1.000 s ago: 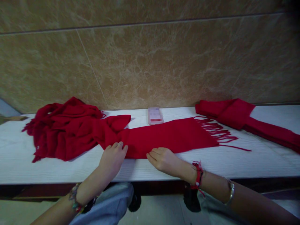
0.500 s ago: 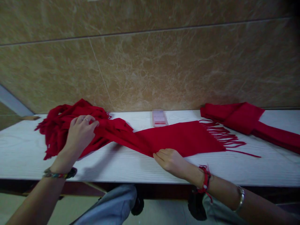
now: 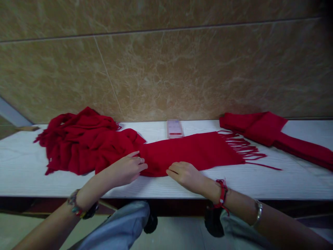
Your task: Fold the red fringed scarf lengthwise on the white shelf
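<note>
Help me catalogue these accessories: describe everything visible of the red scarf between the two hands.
The red scarf is plain and looks like soft woven cloth. Its right end has a loose fringe, one strand trailing out longest. That part lies nearly flat on the white surface; leftward it runs into crumpled red cloth, its other end indistinguishable. The left hand touches it near the crumples, the right hand at its near edge.

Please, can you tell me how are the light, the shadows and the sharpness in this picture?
Head view: dim light, with the upper right corner nearly black; a soft shadow on the white surface below the left hand; slight softness overall; pixelation hides details of the small pale item.
</note>
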`<control>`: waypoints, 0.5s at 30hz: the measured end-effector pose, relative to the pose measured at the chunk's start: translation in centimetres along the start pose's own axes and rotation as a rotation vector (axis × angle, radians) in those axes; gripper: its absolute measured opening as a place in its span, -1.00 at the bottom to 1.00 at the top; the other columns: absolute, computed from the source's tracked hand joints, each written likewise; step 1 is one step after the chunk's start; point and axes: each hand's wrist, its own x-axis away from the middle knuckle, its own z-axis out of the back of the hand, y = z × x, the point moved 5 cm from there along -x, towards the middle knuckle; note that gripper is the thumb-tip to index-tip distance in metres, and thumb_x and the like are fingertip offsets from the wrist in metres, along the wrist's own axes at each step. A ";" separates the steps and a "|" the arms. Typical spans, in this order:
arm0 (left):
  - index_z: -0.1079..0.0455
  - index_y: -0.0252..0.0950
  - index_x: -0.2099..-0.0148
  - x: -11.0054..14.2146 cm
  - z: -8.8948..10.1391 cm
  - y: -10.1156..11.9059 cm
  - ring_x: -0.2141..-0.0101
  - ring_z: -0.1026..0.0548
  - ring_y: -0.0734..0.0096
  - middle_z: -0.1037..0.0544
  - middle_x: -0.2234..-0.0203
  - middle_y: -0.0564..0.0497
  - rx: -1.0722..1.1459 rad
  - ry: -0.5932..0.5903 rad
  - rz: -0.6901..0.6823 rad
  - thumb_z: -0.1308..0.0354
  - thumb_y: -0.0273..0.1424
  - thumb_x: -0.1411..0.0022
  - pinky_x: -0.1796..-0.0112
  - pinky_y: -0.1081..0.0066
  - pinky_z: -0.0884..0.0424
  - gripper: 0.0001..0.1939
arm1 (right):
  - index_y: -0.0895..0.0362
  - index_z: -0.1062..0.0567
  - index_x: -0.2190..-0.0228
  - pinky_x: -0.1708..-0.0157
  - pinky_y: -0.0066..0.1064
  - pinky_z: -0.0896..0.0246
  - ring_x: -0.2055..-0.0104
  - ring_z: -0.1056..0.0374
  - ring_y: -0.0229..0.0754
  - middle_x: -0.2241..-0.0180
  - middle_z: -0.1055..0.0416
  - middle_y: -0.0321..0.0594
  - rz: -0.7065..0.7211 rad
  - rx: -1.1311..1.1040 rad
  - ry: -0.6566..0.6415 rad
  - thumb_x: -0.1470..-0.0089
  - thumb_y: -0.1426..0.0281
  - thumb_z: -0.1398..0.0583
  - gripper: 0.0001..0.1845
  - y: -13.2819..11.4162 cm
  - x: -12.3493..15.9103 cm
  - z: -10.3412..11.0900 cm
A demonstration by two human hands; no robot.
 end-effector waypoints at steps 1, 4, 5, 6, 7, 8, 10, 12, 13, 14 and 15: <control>-0.39 -0.27 0.18 0.2 0.0 -0.2 0.27 -0.44 0.38 -0.49 0.34 -0.02 -0.012 -0.009 -0.013 -0.05 -0.54 -0.12 0.00 0.25 -0.20 -0.79 | 0.22 -0.43 0.34 0.40 -0.39 -0.15 0.35 -0.30 -0.19 0.37 -0.42 -0.19 0.000 -0.002 -0.002 -0.07 0.56 -0.11 -0.89 0.0 0.0 0.0; -0.39 -0.29 0.25 1.0 0.4 -0.4 0.32 -0.44 0.39 -0.47 0.36 -0.03 -0.032 0.006 -0.016 -0.01 -0.57 -0.13 0.19 0.39 -0.34 -0.82 | 0.21 -0.43 0.34 0.41 -0.40 -0.14 0.36 -0.30 -0.19 0.38 -0.42 -0.18 -0.004 -0.006 -0.006 -0.07 0.56 -0.11 -0.89 0.0 -0.1 0.1; -0.39 -0.29 0.27 1.3 0.7 -0.4 0.35 -0.44 0.41 -0.46 0.37 -0.02 -0.024 0.011 -0.009 0.01 -0.57 -0.14 0.26 0.44 -0.35 -0.82 | 0.21 -0.43 0.34 0.41 -0.40 -0.14 0.36 -0.30 -0.19 0.38 -0.42 -0.18 -0.009 -0.007 -0.004 -0.07 0.56 -0.11 -0.89 0.0 -0.1 0.1; -0.38 -0.29 0.29 1.5 1.0 -0.4 0.38 -0.43 0.43 -0.44 0.37 -0.02 -0.007 0.013 0.001 0.03 -0.57 -0.16 0.31 0.47 -0.35 -0.82 | 0.21 -0.43 0.34 0.41 -0.39 -0.15 0.36 -0.30 -0.19 0.38 -0.42 -0.17 -0.015 -0.009 -0.001 -0.08 0.56 -0.11 -0.89 0.1 0.0 0.1; -0.37 -0.29 0.30 1.7 1.2 -0.3 0.40 -0.43 0.46 -0.43 0.37 -0.01 0.017 0.017 0.013 0.05 -0.57 -0.18 0.34 0.50 -0.34 -0.81 | 0.22 -0.43 0.34 0.40 -0.39 -0.15 0.36 -0.30 -0.19 0.38 -0.42 -0.17 -0.022 -0.011 0.002 -0.08 0.55 -0.10 -0.89 0.1 0.0 0.1; -0.37 -0.29 0.30 1.8 1.4 -0.2 0.41 -0.42 0.48 -0.43 0.36 0.00 0.047 0.026 0.025 0.06 -0.56 -0.19 0.35 0.52 -0.34 -0.81 | 0.22 -0.43 0.34 0.40 -0.39 -0.15 0.36 -0.30 -0.19 0.38 -0.42 -0.16 -0.030 -0.014 0.006 -0.08 0.55 -0.10 -0.89 0.1 0.0 0.2; -0.36 -0.28 0.27 2.1 1.2 0.0 0.39 -0.41 0.51 -0.42 0.33 0.00 0.099 0.056 0.046 0.08 -0.55 -0.21 0.33 0.54 -0.34 -0.80 | 0.22 -0.43 0.33 0.40 -0.38 -0.15 0.35 -0.31 -0.19 0.37 -0.43 -0.15 -0.043 -0.015 0.007 -0.09 0.55 -0.09 -0.88 0.2 0.0 0.3; -0.35 -0.28 0.23 2.2 0.3 0.5 0.35 -0.42 0.47 -0.42 0.30 -0.01 0.104 0.087 0.046 0.07 -0.51 -0.23 0.29 0.51 -0.35 -0.83 | 0.23 -0.44 0.33 0.39 -0.38 -0.15 0.35 -0.31 -0.19 0.36 -0.43 -0.14 -0.050 -0.010 -0.001 -0.09 0.55 -0.09 -0.87 0.2 0.0 0.3; -0.35 -0.28 0.22 2.3 -0.4 0.7 0.32 -0.42 0.44 -0.42 0.29 -0.03 0.089 0.096 0.042 0.05 -0.47 -0.22 0.26 0.48 -0.35 -0.84 | 0.23 -0.44 0.33 0.39 -0.38 -0.15 0.35 -0.31 -0.19 0.36 -0.43 -0.14 -0.051 -0.006 -0.008 -0.09 0.56 -0.08 -0.87 0.1 0.0 0.4; -0.35 -0.29 0.21 2.4 -1.1 0.9 0.28 -0.42 0.40 -0.43 0.28 -0.04 0.064 0.102 0.043 0.02 -0.44 -0.22 0.24 0.44 -0.36 -0.85 | 0.23 -0.44 0.33 0.39 -0.38 -0.15 0.35 -0.31 -0.19 0.36 -0.43 -0.13 -0.049 -0.002 -0.015 -0.09 0.56 -0.08 -0.87 0.1 -0.1 0.4; -0.34 -0.29 0.18 2.5 -1.7 1.0 0.25 -0.42 0.36 -0.43 0.27 -0.06 0.035 0.108 0.051 0.00 -0.43 -0.21 0.22 0.41 -0.36 -0.85 | 0.23 -0.44 0.33 0.39 -0.38 -0.15 0.35 -0.31 -0.18 0.36 -0.43 -0.13 -0.047 0.000 -0.021 -0.09 0.56 -0.08 -0.87 0.1 -0.1 0.4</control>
